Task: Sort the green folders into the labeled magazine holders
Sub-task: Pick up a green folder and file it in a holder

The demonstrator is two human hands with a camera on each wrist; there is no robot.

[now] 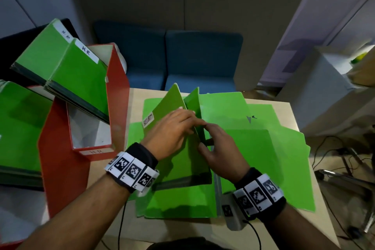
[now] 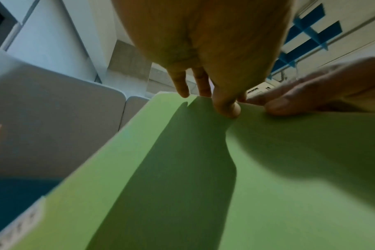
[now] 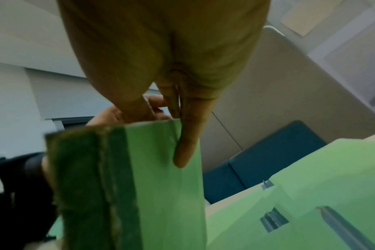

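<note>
In the middle of the head view, the left hand [image 1: 172, 128] lies on a green folder [image 1: 178, 160] that stands up on its edge. Its fingers are curled over the top edge and its thumb presses the near side, so it is pinching the folder. The right hand [image 1: 218, 148] is right beside it and touching the same folder. Its fingers [image 3: 185, 143] lie on one side and its thumb on the other, pinching the end by the dark spine.

The folder is bright green, with a small white label [image 1: 148, 119] near its upper left corner. It stands on a pile of more green folders [image 1: 263, 148] spread flat on the light wooden table [image 1: 294, 219].

At the left of the head view stands a red magazine holder [image 1: 117, 95] with a white tag that says "H R". Two green folders marked "H-R" [image 1: 77, 79] lean inside it, tilted to the left. In the lower left is another red holder [image 1: 60, 158] with green folders [image 1: 18, 132] in it.
</note>
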